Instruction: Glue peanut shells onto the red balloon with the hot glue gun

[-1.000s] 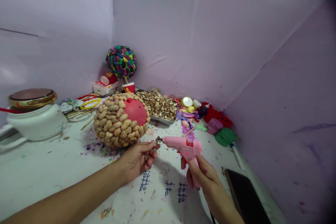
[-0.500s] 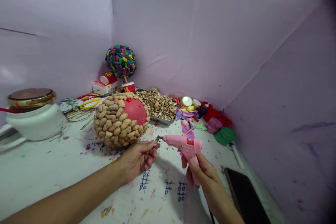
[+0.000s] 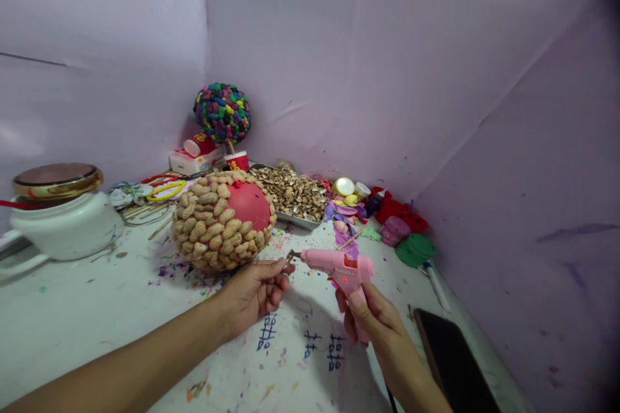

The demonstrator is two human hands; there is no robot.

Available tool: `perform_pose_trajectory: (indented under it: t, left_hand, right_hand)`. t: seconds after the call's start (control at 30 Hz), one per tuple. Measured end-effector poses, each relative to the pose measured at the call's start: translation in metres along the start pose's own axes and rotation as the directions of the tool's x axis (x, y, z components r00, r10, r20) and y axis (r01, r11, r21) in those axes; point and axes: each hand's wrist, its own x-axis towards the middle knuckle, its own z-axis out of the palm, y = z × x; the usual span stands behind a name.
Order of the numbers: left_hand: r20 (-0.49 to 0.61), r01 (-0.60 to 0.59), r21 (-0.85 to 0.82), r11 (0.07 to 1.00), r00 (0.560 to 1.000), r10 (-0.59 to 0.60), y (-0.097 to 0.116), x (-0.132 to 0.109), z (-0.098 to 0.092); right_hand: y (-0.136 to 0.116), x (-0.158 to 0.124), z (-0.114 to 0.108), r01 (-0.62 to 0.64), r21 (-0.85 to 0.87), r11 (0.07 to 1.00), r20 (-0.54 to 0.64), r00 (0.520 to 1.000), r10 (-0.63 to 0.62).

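My right hand (image 3: 371, 316) is wrapped round the handle of a pink glue gun (image 3: 334, 263), whose red light is lit. Its dark nozzle points left and meets, or nearly meets, a small peanut shell (image 3: 289, 260). That shell is pinched between the thumb and fingers of my left hand (image 3: 259, 290). Just behind my left hand sits a red balloon (image 3: 249, 204) covered over most of its surface with peanut shells (image 3: 208, 229). A bare red patch shows at its upper right, with the knot on top.
A metal tray (image 3: 305, 222) of loose shells lies behind the balloon. Left stands a white pot (image 3: 68, 226); at the back, a multicoloured ball (image 3: 223, 113) on a stick. Balloons and a green tub (image 3: 415, 250) lie right, a dark phone (image 3: 453, 361) at front right.
Almost nothing differs. Both hands, the glue gun and the shell keep their places, and the nozzle stays at the shell.
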Motion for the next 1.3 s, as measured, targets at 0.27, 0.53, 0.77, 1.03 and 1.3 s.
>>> perform_pose_trajectory:
  t: [0.27, 0.53, 0.77, 1.03, 1.3]
  left_hand:
    - [0.003, -0.016, 0.004, 1.0, 1.0, 0.016, -0.001, 0.002, -0.002]
    - [-0.008, -0.028, 0.008, 1.0, 1.0, 0.028, 0.0, 0.003, 0.0]
    - [-0.007, -0.055, 0.023, 0.998, 0.998, 0.055, -0.002, 0.0, 0.001]
    - [-0.028, -0.042, 0.033, 0.999, 0.999, 0.043, -0.003, -0.001, 0.0]
    - [0.176, -0.25, 0.318, 0.914, 0.963, 0.202, -0.003, -0.012, 0.018]
  right_hand:
    - [0.0, 0.0, 0.0, -0.012, 0.039, 0.999, 0.008, 1.0, 0.011]
    - [0.001, 0.0, -0.002, -0.026, 0.011, 1.0, 0.035, 0.999, 0.026]
    - [-0.001, 0.0, 0.001, -0.028, 0.087, 0.996, 0.018, 0.999, 0.027]
    - [-0.006, -0.001, 0.002, -0.032, 0.137, 0.99, 0.007, 0.999, 0.031]
    - [0.007, 0.004, 0.02, -0.105, 0.477, 0.872, -0.103, 0.979, 0.175]
